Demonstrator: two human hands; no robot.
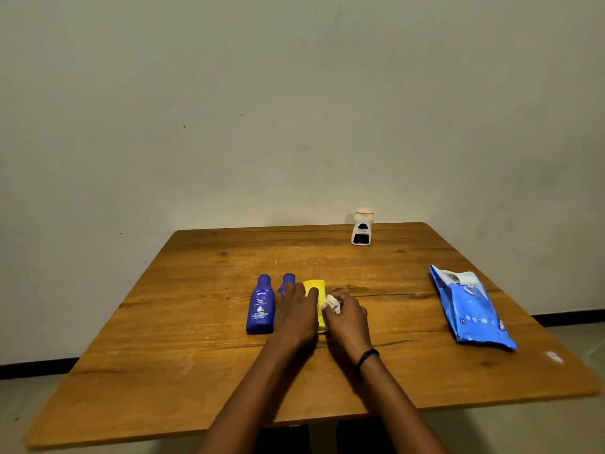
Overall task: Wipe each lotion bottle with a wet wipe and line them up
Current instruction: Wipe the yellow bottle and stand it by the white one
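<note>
Bottles sit together on a brown wooden table point(163, 371): a dark blue plastic lotion bottle point(261, 306), a second blue bottle point(288, 280) that is mostly hidden, and a flat yellow plastic bottle point(315, 286). Our left hand point(296, 314) lies straight-fingered across the last two. Our right hand point(347, 319) clutches a crumpled white wet wipe point(333, 304) against the yellow one. We judge a hard rub could shove the row crooked. A white plastic bottle point(362, 228) stands well apart.

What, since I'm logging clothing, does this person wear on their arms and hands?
Both forearms are bare, no sleeves in view. A thin black band circles the right wrist. Neither the left hand nor the right hand shows rings, gloves or a watch.
</note>
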